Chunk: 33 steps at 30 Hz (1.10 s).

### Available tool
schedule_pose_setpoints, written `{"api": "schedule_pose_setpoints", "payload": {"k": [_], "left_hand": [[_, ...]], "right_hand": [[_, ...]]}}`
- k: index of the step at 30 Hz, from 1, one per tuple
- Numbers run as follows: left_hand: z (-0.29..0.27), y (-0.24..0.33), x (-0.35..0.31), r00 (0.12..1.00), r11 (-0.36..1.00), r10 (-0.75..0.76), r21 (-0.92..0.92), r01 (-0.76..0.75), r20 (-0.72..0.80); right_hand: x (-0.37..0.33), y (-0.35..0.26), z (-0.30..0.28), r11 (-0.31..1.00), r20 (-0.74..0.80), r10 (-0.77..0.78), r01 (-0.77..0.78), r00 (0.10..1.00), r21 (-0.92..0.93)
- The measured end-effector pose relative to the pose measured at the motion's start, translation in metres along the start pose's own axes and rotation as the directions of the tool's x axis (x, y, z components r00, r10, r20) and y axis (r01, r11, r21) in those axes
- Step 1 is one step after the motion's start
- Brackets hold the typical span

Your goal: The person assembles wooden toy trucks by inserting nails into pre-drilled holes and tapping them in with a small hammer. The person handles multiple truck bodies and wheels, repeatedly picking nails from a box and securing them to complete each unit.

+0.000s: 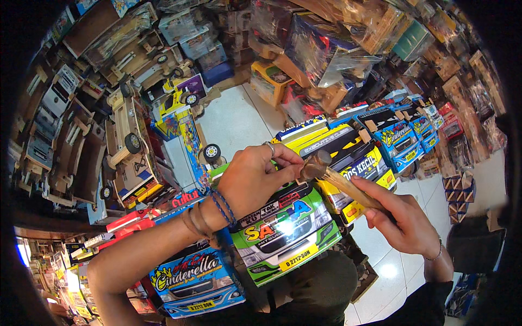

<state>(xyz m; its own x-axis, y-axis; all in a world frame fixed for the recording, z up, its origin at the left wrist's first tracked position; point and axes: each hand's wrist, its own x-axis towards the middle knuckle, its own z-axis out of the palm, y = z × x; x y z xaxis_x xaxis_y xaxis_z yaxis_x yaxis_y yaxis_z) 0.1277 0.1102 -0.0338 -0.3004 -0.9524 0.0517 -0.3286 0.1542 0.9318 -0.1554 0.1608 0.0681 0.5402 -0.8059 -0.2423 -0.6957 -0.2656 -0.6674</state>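
A hammer (352, 188) with a pale wooden handle is gripped in my right hand (399, 220), its round, brownish head over the front roof edge of a green toy truck (291, 233). Right beside that head, the thumb and fingers of my left hand (260, 168) are pinched together at the top of the green truck's front. Whatever they pinch is hidden by the fingers and the hammer head. To the left of the green truck stands a blue toy truck (198, 282), under my left forearm. A yellow toy truck (353, 174) stands to its right, behind the hammer handle.
More blue toy trucks (389, 136) line up at the far right. Upturned wooden toy trucks (130, 144) with black wheels are piled on the left. Plastic-wrapped toys (326, 49) are stacked at the back. White floor tiles (391, 271) show at right.
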Motion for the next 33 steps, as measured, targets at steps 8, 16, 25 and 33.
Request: {"api": "schedule_pose_setpoints", "payload": {"k": [8,16,25,33], "left_hand": [[0.004,-0.004,-0.002,0.996,0.996,0.086,0.017,-0.086,-0.033],[0.006,0.002,-0.007,0.985,0.975,0.171,0.148,-0.164,-0.034],[0.007,-0.003,-0.006,0.966,0.952,0.258,0.178,-0.248,-0.032],[0.006,-0.001,-0.006,0.979,0.97,0.203,0.141,-0.197,-0.027]], "right_hand": [[0.0,0.006,0.01,0.972,-0.03,-0.211,0.206,0.977,-0.116],[-0.001,0.01,0.02,0.964,-0.057,-0.221,0.209,0.973,-0.164],[-0.006,0.007,0.023,0.96,-0.065,-0.213,0.196,0.975,-0.202],[-0.004,0.007,0.024,0.948,-0.085,-0.231,0.205,0.969,-0.243]]}}
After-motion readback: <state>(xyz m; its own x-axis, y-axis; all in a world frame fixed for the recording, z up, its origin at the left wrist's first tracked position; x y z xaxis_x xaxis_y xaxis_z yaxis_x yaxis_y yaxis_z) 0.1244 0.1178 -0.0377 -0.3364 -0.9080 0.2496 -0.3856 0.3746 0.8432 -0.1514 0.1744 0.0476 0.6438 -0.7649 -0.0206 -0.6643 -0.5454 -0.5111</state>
